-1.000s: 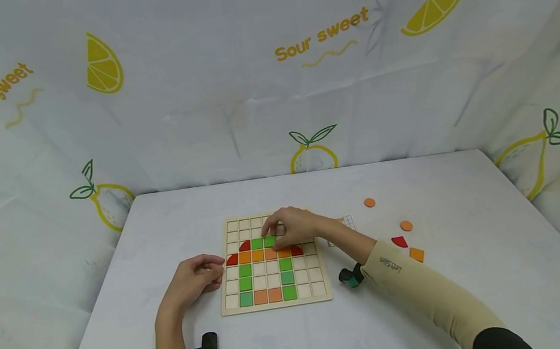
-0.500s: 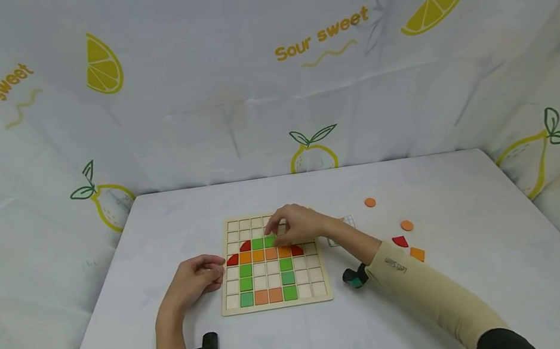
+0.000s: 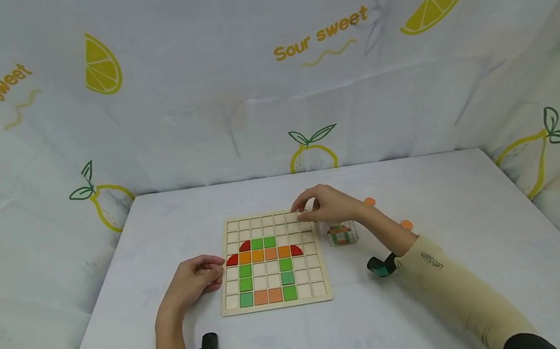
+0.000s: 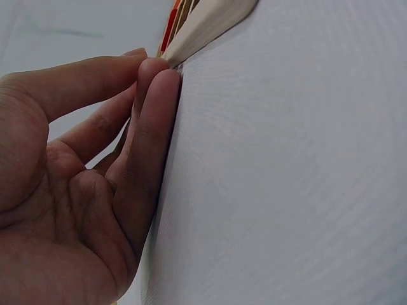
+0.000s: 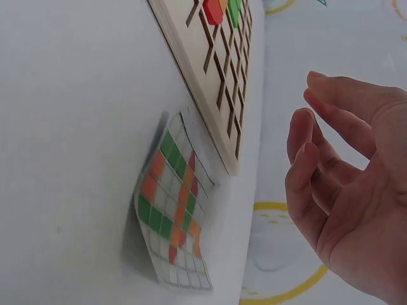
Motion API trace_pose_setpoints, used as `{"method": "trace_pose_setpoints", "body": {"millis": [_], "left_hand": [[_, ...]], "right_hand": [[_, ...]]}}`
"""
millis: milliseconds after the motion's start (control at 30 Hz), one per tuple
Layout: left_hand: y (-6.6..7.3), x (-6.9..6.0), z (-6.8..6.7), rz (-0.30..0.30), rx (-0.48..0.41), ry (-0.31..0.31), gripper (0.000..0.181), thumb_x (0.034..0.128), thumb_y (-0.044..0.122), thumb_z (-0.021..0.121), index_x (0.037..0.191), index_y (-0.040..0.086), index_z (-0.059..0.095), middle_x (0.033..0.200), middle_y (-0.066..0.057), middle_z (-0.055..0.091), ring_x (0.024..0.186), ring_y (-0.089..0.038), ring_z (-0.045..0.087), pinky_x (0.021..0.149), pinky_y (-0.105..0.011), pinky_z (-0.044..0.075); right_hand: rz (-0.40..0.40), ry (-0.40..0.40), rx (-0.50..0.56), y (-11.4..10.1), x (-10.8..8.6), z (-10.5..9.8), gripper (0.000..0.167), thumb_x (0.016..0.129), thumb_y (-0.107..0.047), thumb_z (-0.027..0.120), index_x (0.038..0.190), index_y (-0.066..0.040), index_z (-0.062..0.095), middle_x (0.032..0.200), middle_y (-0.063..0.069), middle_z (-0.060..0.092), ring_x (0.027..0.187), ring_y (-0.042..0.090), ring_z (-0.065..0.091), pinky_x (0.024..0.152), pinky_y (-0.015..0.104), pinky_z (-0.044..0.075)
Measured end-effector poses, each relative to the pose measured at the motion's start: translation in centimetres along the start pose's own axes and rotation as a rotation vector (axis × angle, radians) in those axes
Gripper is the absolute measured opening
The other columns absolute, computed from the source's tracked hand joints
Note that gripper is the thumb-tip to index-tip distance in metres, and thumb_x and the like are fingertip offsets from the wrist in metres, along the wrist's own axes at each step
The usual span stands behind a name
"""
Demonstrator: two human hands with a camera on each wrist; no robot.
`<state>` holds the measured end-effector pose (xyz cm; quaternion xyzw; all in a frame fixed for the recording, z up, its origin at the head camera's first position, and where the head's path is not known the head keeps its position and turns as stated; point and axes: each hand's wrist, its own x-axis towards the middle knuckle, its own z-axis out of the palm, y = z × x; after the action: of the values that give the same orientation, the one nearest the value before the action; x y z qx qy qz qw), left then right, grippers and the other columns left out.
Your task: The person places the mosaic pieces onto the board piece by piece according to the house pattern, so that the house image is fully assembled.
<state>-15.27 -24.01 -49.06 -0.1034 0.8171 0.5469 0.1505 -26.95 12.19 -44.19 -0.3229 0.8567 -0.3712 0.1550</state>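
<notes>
A pale wooden grid board [image 3: 315, 276] lies in the middle of the table, with green, orange and red tiles in some of its squares. Beside its left edge is my left hand [image 3: 195, 280], its fingertips at the rim; in the left wrist view, the fingers [image 4: 143, 127] are nearly straight and meet the board's corner edge. Over the board's far right corner hovers my right hand [image 3: 332, 204], thumb and fingers apart and nothing between them. Below it lies a pattern card [image 3: 341, 234] with a coloured grid, slightly curled in the right wrist view.
Two orange discs [image 3: 406, 225] lie to the right, partly behind the right forearm. The right sleeve [image 3: 459, 280] covers the table area beyond them. A white cloth with lemon prints [image 3: 313, 157] rises behind the table's far edge.
My right hand has let go at the second green tile of the upper row and moved right and away, uncovering the card. Its sleeve now hides the red and orange pieces. The left hand stays put.
</notes>
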Motion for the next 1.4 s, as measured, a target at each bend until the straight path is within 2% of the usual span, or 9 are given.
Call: {"method": "trace_pose_setpoints", "body": {"millis": [100, 333, 633, 867, 1033, 1133, 1300, 1400], "left_hand": [[-0.1, 0.0, 0.0, 0.001, 0.001, 0.000, 0.026, 0.0971, 0.012, 0.064, 0.122, 0.006, 0.068, 0.101, -0.008, 0.066, 0.084, -0.017, 0.066, 0.075, -0.025, 0.061], [0.1, 0.0, 0.0, -0.002, 0.001, -0.006, 0.026, 0.0972, 0.012, 0.064, 0.123, 0.006, 0.067, 0.102, -0.009, 0.066, 0.084, -0.016, 0.067, 0.075, -0.025, 0.061], [0.4, -0.3, 0.1, -0.018, 0.001, -0.006, 0.027, 0.0971, 0.012, 0.064, 0.123, 0.005, 0.067, 0.103, -0.009, 0.065, 0.083, -0.016, 0.066, 0.075, -0.024, 0.061], [0.1, -0.1, 0.1, -0.019, 0.007, 0.005, 0.027, 0.0974, 0.015, 0.066, 0.122, 0.006, 0.067, 0.104, -0.009, 0.066, 0.083, -0.016, 0.066, 0.075, -0.025, 0.061], [0.0, 0.0, 0.1, -0.021, 0.012, 0.007, 0.027, 0.0974, 0.016, 0.066, 0.122, 0.006, 0.067, 0.104, -0.009, 0.066, 0.082, -0.016, 0.066, 0.075, -0.025, 0.061], [0.0, 0.0, 0.1, -0.020, 0.015, 0.008, 0.027, 0.0973, 0.015, 0.066, 0.122, 0.006, 0.067, 0.103, -0.009, 0.066, 0.082, -0.016, 0.066, 0.075, -0.025, 0.061], [0.1, 0.0, 0.1, -0.016, 0.013, 0.000, 0.027, 0.0972, 0.015, 0.066, 0.122, 0.005, 0.067, 0.103, -0.009, 0.066, 0.083, -0.016, 0.066, 0.075, -0.025, 0.061], [0.2, -0.2, 0.1, -0.013, 0.000, -0.007, 0.027, 0.0971, 0.015, 0.067, 0.123, 0.005, 0.067, 0.103, -0.009, 0.066, 0.083, -0.016, 0.066, 0.075, -0.025, 0.061]], "right_hand": [[-0.003, 0.024, -0.029, 0.4, -1.1, -1.2, 0.029, 0.096, -0.022, 0.071, 0.121, -0.006, 0.072, 0.116, 0.010, 0.073, 0.075, 0.019, 0.066, 0.067, 0.026, 0.055], [0.050, 0.077, -0.096, 1.2, -4.6, -3.5, 0.028, 0.094, -0.021, 0.073, 0.120, -0.009, 0.073, 0.119, 0.012, 0.074, 0.081, 0.018, 0.065, 0.072, 0.026, 0.055], [0.136, 0.121, -0.127, 3.3, -9.5, -5.5, 0.030, 0.094, -0.026, 0.075, 0.120, -0.012, 0.073, 0.109, 0.001, 0.071, 0.078, 0.017, 0.063, 0.065, 0.025, 0.052], [0.200, 0.139, -0.118, 4.5, -13.2, -6.4, 0.032, 0.094, -0.028, 0.074, 0.121, -0.010, 0.072, 0.110, 0.005, 0.071, 0.079, 0.019, 0.065, 0.062, 0.024, 0.052], [0.218, 0.096, -0.091, 5.2, -15.2, -6.4, 0.031, 0.094, -0.026, 0.074, 0.120, -0.009, 0.072, 0.110, 0.006, 0.071, 0.078, 0.021, 0.067, 0.063, 0.024, 0.052], [0.224, 0.049, -0.069, 5.9, -16.1, -6.2, 0.027, 0.095, -0.020, 0.072, 0.119, -0.008, 0.072, 0.110, 0.007, 0.072, 0.078, 0.021, 0.068, 0.064, 0.024, 0.053], [0.265, -0.006, -0.060, 7.0, -16.9, -5.5, 0.027, 0.092, -0.015, 0.075, 0.118, -0.011, 0.072, 0.115, 0.009, 0.071, 0.076, 0.015, 0.064, 0.067, 0.022, 0.054], [0.295, -0.021, -0.053, 7.4, -17.0, -5.1, 0.032, 0.087, -0.018, 0.080, 0.118, -0.014, 0.073, 0.116, 0.007, 0.071, 0.072, 0.014, 0.061, 0.066, 0.022, 0.053]]}}
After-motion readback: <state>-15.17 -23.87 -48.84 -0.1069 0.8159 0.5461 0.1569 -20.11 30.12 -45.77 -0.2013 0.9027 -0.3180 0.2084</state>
